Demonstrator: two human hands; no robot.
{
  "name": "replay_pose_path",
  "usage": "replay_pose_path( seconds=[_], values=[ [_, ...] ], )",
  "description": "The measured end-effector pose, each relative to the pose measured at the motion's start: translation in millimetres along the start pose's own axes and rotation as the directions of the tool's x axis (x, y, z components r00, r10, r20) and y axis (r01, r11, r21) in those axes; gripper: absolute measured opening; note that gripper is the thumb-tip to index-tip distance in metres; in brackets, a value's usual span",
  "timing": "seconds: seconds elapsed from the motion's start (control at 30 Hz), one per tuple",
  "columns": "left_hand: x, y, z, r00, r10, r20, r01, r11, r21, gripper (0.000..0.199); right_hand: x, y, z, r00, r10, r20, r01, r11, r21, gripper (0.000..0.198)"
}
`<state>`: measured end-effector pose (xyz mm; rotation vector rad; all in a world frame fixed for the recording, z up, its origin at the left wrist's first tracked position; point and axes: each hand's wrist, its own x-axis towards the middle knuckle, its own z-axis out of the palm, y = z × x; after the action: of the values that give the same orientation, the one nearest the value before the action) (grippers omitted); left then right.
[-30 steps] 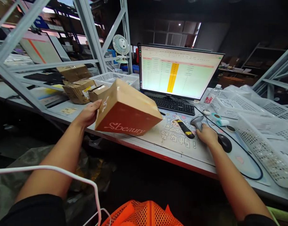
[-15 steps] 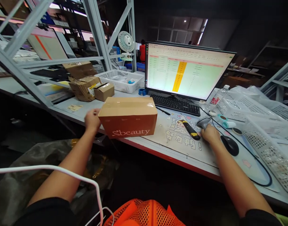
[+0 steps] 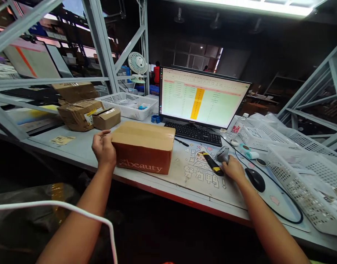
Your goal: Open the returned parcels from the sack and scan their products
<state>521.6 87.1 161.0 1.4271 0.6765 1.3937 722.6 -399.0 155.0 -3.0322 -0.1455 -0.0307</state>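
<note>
The fingers of the left hand (image 3: pixel 104 148) lay loosely curled against the near end of the box (image 3: pixel 143 146), which a second before had been tipped up in that hand and now sat flat on the table (image 3: pixel 83 154), set down rather than held. Off to the other side, the right hand (image 3: pixel 233 169) rested closed over the scanner (image 3: pixel 223 154), a yellow-and-black cutter (image 3: pixel 212 164) just beside it, the mouse (image 3: pixel 255 179) near. Beyond stood the keyboard (image 3: pixel 195 133), the lit monitor (image 3: pixel 203 99), white baskets (image 3: pixel 306 172), steel racking (image 3: pixel 101 44) and a dim warehouse.
</note>
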Motion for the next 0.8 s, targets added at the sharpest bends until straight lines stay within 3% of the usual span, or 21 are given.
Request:
replay_pose_path(
  seconds=[0.13,0.23,0.3,0.4,0.47,0.53,0.6,0.67,0.73,0.8],
  values=[
    [44,-4,35,0.980,-0.082,0.184,0.100,0.991,-0.092,0.016,1,15,-5,0.999,-0.001,-0.041,0.004,0.998,0.070,0.048],
    [61,3,61,0.911,-0.184,0.370,0.229,0.970,-0.080,0.017,1,22,-8,0.998,0.019,-0.068,-0.012,0.995,0.102,0.045],
    [67,9,74,0.837,-0.250,0.487,0.308,0.950,-0.042,0.021,0,23,-11,0.996,0.011,-0.090,0.000,0.992,0.124,0.044],
    [67,19,91,0.671,-0.337,0.661,0.404,0.913,0.056,0.029,-4,18,-19,0.991,-0.056,-0.123,0.077,0.981,0.180,0.044],
    [64,26,104,0.568,-0.370,0.735,0.428,0.896,0.121,0.035,-10,12,-27,0.978,-0.158,-0.134,0.187,0.952,0.242,0.041],
    [61,31,117,0.512,-0.383,0.769,0.426,0.890,0.160,0.039,-19,6,-37,0.949,-0.285,-0.136,0.314,0.892,0.325,0.036],
    [63,38,122,0.520,-0.397,0.757,0.376,0.902,0.214,0.039,-30,0,-45,0.907,-0.400,-0.134,0.418,0.809,0.413,0.032],
    [67,48,111,0.623,-0.358,0.695,0.264,0.933,0.245,0.037,-43,-3,-51,0.866,-0.479,-0.140,0.484,0.736,0.473,0.031],
    [63,64,80,0.750,-0.211,0.627,0.099,0.973,0.209,0.036,-54,-3,-53,0.834,-0.531,-0.149,0.528,0.692,0.493,0.032],
    [40,82,34,0.774,-0.016,0.633,-0.099,0.984,0.146,0.044,-64,-2,-54,0.813,-0.562,-0.150,0.556,0.677,0.482,0.031]
  ],
)
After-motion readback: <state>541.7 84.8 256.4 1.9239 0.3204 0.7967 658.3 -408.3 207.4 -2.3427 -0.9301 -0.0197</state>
